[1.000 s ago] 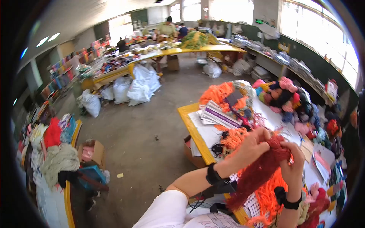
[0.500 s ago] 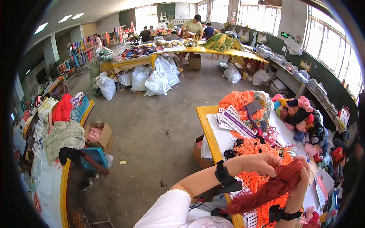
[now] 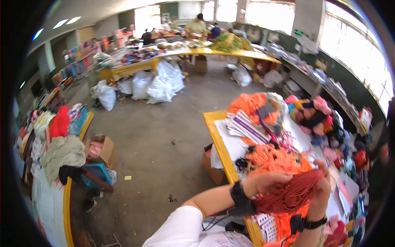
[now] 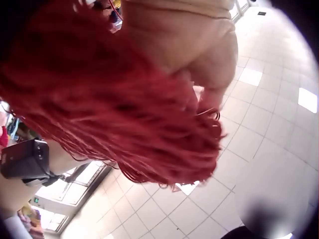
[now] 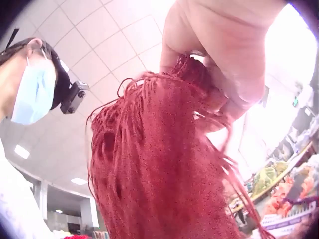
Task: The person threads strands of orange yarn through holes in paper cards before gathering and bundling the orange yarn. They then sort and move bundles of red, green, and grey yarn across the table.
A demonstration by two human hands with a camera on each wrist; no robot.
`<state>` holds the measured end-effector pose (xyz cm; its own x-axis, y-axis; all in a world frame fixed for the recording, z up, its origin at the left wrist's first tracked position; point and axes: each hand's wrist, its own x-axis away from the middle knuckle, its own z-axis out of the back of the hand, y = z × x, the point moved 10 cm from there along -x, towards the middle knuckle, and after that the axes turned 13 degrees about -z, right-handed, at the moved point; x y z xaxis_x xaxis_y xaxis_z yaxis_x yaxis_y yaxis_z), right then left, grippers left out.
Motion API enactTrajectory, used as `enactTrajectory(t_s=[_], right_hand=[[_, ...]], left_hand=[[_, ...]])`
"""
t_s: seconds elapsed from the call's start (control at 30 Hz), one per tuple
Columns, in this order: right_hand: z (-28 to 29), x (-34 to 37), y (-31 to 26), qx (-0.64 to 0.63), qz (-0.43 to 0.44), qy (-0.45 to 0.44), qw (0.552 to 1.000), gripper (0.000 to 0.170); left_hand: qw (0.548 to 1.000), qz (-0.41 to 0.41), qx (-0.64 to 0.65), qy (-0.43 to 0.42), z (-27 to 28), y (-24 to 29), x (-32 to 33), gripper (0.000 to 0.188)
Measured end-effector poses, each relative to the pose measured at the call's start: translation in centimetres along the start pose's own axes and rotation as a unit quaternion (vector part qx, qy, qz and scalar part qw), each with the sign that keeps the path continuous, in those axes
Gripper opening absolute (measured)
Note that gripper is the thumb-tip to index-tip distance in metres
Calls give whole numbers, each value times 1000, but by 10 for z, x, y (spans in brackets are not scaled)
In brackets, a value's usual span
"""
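A skein of dark red yarn (image 3: 294,191) is stretched between both hands above the table in the head view. My right hand (image 3: 324,187) grips its right end, and in the right wrist view the fingers (image 5: 224,94) curl round a bunched top of the strands. At the skein's left part my left hand (image 3: 269,184) holds on from above, with loops fanning out below toward the wrist. The left wrist view has the red yarn (image 4: 114,109) covering most of the left fingers; the back of the left hand (image 4: 184,40) shows above it.
Orange yarn (image 3: 275,158) lies heaped on the yellow-edged table (image 3: 216,136) under the hands. Printed cards (image 3: 249,128) lie behind it. Multicoloured yarn balls (image 3: 317,113) crowd the right side. A cardboard box (image 3: 212,164) stands beneath the table edge. Another table (image 3: 45,201) is at far left.
The red skein hung down long to the lower left; now it is bunched between the hands, its strands spread. The left hand has shifted along it, and the head view has swung and returned partway.
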<state>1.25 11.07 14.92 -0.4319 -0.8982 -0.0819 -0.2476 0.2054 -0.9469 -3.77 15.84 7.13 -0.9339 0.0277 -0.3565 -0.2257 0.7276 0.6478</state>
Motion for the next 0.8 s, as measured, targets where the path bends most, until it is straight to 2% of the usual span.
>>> enactTrajectory(t_s=[0.03, 0.07, 0.1, 0.13, 0.17, 0.2, 0.23, 0.27, 0.33, 0.4, 0.43, 0.5, 0.53, 0.57, 0.67, 0.7, 0.73, 0.77, 0.8], right_hand=[[-5, 2, -13, 24, 14, 36, 999, 42], [-20, -9, -34, 297, 57, 34, 953, 41], [-15, -20, -39, 575, 80, 86, 810, 38], [6, -30, -43, 534, 15, 91, 840, 38], [26, -34, -44, 487, -47, 96, 867, 38], [16, -28, -69, 378, -46, 70, 922, 34], [22, -34, -84, 410, -19, 72, 909, 33], [26, -38, -95, 441, 8, 66, 895, 33], [28, -36, -101, 477, -37, 87, 874, 33], [22, -34, -124, 311, 7, 26, 950, 35], [30, -38, -128, 302, 6, -18, 953, 38], [28, -32, -141, 226, 21, 60, 972, 22], [17, -29, -153, 214, 62, 65, 973, 24], [5, -26, -164, 202, 104, 71, 971, 27], [-36, -19, -196, 277, 203, -34, 939, 29], [-52, -13, -207, 300, 240, -69, 921, 30], [-73, -5, -204, 313, 243, -132, 909, 32], [-93, 5, -199, 322, 243, -196, 894, 34], [-102, 8, -199, 327, 264, -200, 885, 35]], left_hand=[[988, 41, -145, 19, 14, 2, 2, 33], [905, -25, -417, -77, 9, 27, -7, 33], [734, -98, -661, -120, 3, 54, -14, 33], [831, -167, -528, -54, 24, 73, -21, 33], [892, -248, -378, -7, 45, 90, -25, 34], [930, -188, -302, 90, 67, 104, -25, 24], [948, -143, -207, 196, 87, 117, -19, 20], [951, -127, -180, 219, 100, 128, -17, 27], [984, -111, -102, 91, 78, 137, -26, 30], [978, -103, -166, 70, 53, 134, -31, 31], [973, -104, -197, 63, 41, 133, -32, 31], [978, -88, -189, 17, 19, 127, -41, 33], [979, -78, -188, -3, 9, 128, -46, 34], [980, -77, -184, -20, 1, 134, -52, 35], [978, -48, -198, -54, -31, 159, -75, 28], [970, -43, -220, -90, -50, 163, -79, 26], [969, -7, -134, -209, -63, 164, -86, 38], [945, 46, -52, -320, -89, 162, -81, 50], [950, 15, -97, -295, -87, 169, -89, 51]])
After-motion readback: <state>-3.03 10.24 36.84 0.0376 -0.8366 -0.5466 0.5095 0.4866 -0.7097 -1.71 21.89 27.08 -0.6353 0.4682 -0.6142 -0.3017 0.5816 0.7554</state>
